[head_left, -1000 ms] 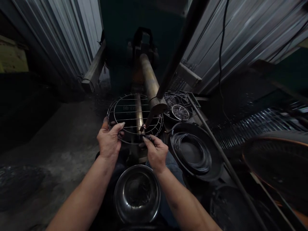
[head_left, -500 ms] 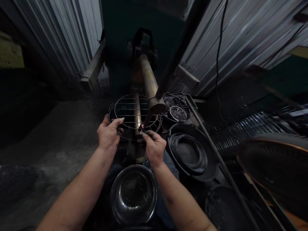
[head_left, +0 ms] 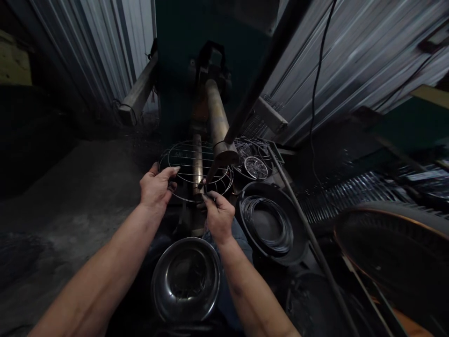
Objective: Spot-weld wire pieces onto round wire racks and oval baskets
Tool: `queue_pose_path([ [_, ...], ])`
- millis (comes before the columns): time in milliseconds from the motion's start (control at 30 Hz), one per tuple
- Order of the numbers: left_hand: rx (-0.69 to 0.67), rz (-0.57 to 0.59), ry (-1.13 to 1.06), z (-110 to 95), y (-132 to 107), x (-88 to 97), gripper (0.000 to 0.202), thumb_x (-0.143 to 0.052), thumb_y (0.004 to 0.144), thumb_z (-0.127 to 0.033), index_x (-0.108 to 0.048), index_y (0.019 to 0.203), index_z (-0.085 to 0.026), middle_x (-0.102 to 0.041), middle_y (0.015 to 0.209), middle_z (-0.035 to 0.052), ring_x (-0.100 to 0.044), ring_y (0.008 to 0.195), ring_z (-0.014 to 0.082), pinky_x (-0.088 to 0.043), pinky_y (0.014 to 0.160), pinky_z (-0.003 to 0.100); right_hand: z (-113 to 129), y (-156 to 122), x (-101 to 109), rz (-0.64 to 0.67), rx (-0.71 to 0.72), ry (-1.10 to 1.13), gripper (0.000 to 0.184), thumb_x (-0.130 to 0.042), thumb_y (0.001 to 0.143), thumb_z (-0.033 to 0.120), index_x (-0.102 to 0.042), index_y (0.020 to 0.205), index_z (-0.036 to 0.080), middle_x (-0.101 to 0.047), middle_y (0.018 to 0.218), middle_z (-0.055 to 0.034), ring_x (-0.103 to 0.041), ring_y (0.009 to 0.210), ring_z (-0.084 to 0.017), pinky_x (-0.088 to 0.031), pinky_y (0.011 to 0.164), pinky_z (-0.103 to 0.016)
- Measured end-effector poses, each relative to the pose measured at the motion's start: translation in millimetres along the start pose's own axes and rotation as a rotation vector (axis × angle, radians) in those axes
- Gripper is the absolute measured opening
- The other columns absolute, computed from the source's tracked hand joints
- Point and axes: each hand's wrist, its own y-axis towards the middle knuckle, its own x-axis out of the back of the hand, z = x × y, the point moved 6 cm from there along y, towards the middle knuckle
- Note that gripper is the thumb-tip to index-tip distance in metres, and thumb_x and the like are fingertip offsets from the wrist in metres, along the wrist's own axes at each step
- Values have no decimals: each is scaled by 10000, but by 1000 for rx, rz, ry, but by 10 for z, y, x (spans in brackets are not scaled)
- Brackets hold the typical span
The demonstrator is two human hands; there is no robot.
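Observation:
A round wire rack [head_left: 182, 161] with parallel cross wires lies flat around the lower arm of a spot welder [head_left: 197, 164]. My left hand [head_left: 156, 187] grips the rack's left rim. My right hand [head_left: 219, 217] pinches the rack's near rim with its fingertips, close to the pointed electrode on the welder's thick upper arm [head_left: 217, 124]. A small bright spot shows at that electrode's tip, just above the wires. The fingers partly hide the near rim.
A steel bowl [head_left: 185, 281] sits below my hands. To the right are a tray of wire rings [head_left: 254, 159] and a black pan holding a wire coil [head_left: 271, 224]. A large copper-rimmed basin [head_left: 393, 248] and a dark pole [head_left: 308, 229] stand further right.
The whole view has drifted, so the bowl and pans sit further left. My hands and the rack have moved slightly, with the right fingertips still at the near rim by the electrode.

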Motion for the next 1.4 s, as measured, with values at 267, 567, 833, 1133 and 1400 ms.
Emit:
queue_pose_path([
  [267,13,47,-20,48,43,1,535,-824,388,-159,-518,827,-185,-554,594,-28,-497,498,106,-338,414,194,0,17,-12,-25,33,13,215,-665,779,363,-716,871,175,-714,822,-31,-656,580,-146,-542,580,-269],
  [567,52,147,199,-89,458,-86,424,-836,430,-264,-617,775,-150,-595,680,40,-518,525,139,-354,417,236,203,-158,290,-33,-2,61,264,-712,745,334,-648,954,187,-679,720,18,-589,498,-113,-501,506,-245],
  [833,3,-18,52,-101,242,181,446,-792,402,-132,-535,764,-174,-545,592,-20,-518,518,129,-405,444,239,170,-275,160,168,-237,176,304,-777,648,307,-496,661,192,-484,449,94,-425,336,-68,-316,336,-186],
  [1133,-125,16,-87,-112,-282,170,460,-806,457,-183,-582,859,-174,-573,761,-27,-515,570,83,-390,472,199,378,-377,98,75,51,168,190,-647,808,346,-665,948,218,-680,775,-3,-653,596,-144,-538,581,-275],
  [1400,-118,-20,-111,-2,-335,126,470,-816,447,-199,-551,836,-187,-535,744,-47,-486,554,72,-374,476,200,211,-250,27,135,-18,-15,238,-662,773,325,-714,974,210,-695,735,-4,-614,601,-143,-528,550,-250],
])
